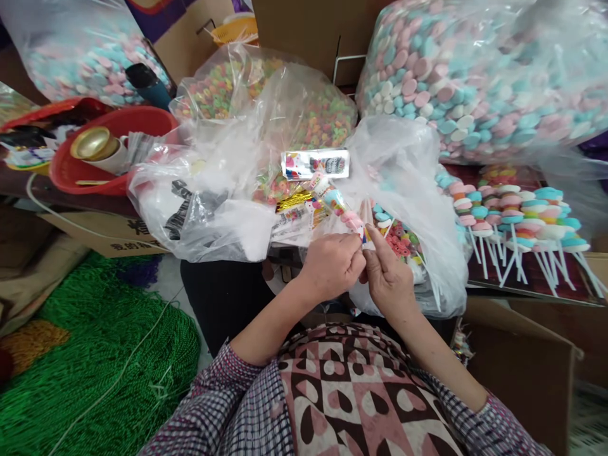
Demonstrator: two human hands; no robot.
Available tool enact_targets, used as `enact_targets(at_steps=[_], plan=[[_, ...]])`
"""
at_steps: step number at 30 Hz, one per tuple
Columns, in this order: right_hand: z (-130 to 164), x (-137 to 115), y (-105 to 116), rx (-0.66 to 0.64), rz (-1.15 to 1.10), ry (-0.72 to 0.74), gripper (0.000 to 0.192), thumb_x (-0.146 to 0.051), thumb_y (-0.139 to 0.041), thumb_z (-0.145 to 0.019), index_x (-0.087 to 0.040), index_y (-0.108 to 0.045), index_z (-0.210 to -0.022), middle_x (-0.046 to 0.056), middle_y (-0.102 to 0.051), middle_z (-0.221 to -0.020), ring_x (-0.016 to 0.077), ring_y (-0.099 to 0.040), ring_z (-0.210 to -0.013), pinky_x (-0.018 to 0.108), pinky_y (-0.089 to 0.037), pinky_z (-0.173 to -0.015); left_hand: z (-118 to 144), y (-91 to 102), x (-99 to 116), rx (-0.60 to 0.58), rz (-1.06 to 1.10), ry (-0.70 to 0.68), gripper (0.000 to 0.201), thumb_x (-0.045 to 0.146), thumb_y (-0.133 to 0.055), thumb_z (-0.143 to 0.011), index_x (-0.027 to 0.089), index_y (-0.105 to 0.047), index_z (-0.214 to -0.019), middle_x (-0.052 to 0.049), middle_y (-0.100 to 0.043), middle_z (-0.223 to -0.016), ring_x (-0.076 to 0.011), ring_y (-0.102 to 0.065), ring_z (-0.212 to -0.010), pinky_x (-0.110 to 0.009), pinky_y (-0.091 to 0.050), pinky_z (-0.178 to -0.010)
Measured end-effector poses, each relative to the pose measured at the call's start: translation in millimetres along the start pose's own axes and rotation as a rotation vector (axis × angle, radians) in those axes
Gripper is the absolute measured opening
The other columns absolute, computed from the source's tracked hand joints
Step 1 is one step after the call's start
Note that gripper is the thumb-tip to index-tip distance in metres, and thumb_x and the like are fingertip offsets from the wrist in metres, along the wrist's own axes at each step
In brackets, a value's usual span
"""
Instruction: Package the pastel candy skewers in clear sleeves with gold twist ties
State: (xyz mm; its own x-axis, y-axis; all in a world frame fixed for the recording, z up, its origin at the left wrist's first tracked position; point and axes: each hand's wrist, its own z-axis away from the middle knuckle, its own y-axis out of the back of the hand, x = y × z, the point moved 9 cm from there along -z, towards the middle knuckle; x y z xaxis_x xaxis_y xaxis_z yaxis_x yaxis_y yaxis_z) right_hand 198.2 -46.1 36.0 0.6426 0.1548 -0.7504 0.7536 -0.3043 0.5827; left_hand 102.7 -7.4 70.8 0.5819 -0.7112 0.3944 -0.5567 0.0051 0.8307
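A candy skewer (338, 206) in a clear printed wrapper, with pastel blue, white and pink pieces, points up and left from between my hands. My left hand (332, 266) is closed around the lower end of the wrapper. Thumb and fingers of my right hand (390, 272) pinch at the same end, its index finger stretched along the side; the exact grip is partly hidden. Just beyond lie a printed wrapper (316, 164) and a bundle of gold twist ties (293, 201). An open plastic bag (418, 183) with colourful candies is right beside my right hand.
Finished-looking candy skewers (513, 215) with white sticks lie at the right. Big bags of pastel candies (475, 76) and ring candies (323, 117) stand behind. At left are a red basin (111, 123) and green strands (109, 335); an open cardboard box (517, 373) is lower right.
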Motion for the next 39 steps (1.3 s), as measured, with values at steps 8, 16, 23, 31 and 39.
enact_targets(at_steps=[8, 16, 23, 31, 39], plan=[[-3, -4, -2, 0.079, -0.066, 0.047, 0.038, -0.034, -0.041, -0.101, -0.021, -0.064, -0.129, -0.001, -0.064, -0.060, 0.0157, -0.059, -0.047, 0.029, -0.050, -0.052, 1, -7.6, -14, -0.145, 0.289, 0.154, 0.024, 0.021, -0.036, -0.088, 0.018, -0.053, -0.070, -0.004, -0.060, -0.066, -0.0160, -0.053, -0.064, -0.031, -0.038, -0.064], [4, -9, 6, 0.148, -0.132, 0.113, 0.036, -0.027, -0.042, -0.101, -0.023, -0.060, -0.132, -0.005, -0.060, -0.057, 0.0118, -0.057, -0.046, 0.025, -0.049, -0.050, 7, -0.7, -61, 0.125, 1.090, 0.597, 0.027, 0.045, -0.057, -0.090, 0.019, -0.066, -0.091, -0.003, -0.066, -0.090, -0.0166, -0.058, -0.090, -0.029, -0.044, -0.081], [11, -27, 1, 0.242, 0.179, 0.272, 0.037, -0.017, -0.048, -0.098, -0.020, -0.065, -0.130, 0.003, -0.076, -0.074, 0.0144, -0.069, -0.056, 0.023, -0.054, -0.058, 9, -44.2, -31, 0.065, 1.613, 0.664, 0.040, 0.052, -0.068, -0.083, 0.017, -0.070, -0.102, -0.006, -0.071, -0.092, -0.0196, -0.064, -0.099, -0.033, -0.046, -0.092], [-2, -35, 10, -0.010, 0.039, 0.270, 0.029, -0.022, -0.055, -0.095, -0.024, -0.070, -0.120, 0.003, -0.078, -0.082, 0.0151, -0.072, -0.061, 0.026, -0.058, -0.060, 16, -41.8, -42, 0.043, 1.587, 0.701, 0.032, 0.046, -0.071, -0.081, 0.015, -0.068, -0.090, -0.002, -0.067, -0.078, -0.0142, -0.064, -0.076, -0.027, -0.049, -0.073], [-26, -26, 24, 0.057, -0.013, 0.154, 0.021, -0.025, -0.063, -0.089, -0.023, -0.071, -0.109, 0.004, -0.075, -0.090, 0.0172, -0.068, -0.077, 0.031, -0.056, -0.069, 19, -46.9, -17, -0.196, 1.730, 0.722, 0.013, 0.021, -0.056, -0.077, 0.022, -0.046, -0.086, 0.009, -0.037, -0.057, -0.0072, -0.039, -0.046, -0.025, -0.041, -0.055]])
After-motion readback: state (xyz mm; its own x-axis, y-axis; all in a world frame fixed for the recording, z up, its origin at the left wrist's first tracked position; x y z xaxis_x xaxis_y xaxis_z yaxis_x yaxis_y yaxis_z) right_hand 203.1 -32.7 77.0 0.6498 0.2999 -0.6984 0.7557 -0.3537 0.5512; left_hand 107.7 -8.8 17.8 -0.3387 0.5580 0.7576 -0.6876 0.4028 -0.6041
